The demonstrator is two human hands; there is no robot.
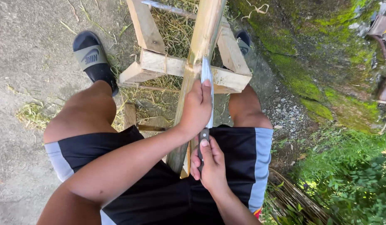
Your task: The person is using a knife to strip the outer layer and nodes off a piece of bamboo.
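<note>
A long pale bamboo pole (203,37) runs from between my knees up over a rough wooden frame (168,64). My left hand (196,109) wraps around the pole, its thumb pressed on the flat of a knife blade (207,73) that lies along the pole's right side. My right hand (210,164) grips the knife's dark handle (203,135) just below, thumb on top. I sit with black shorts on and knees apart.
My left foot wears a black slide sandal (93,56) on the concrete ground. Dry grass and shavings (172,29) lie under the frame. A mossy stone wall (309,54) and green plants (351,175) stand at the right.
</note>
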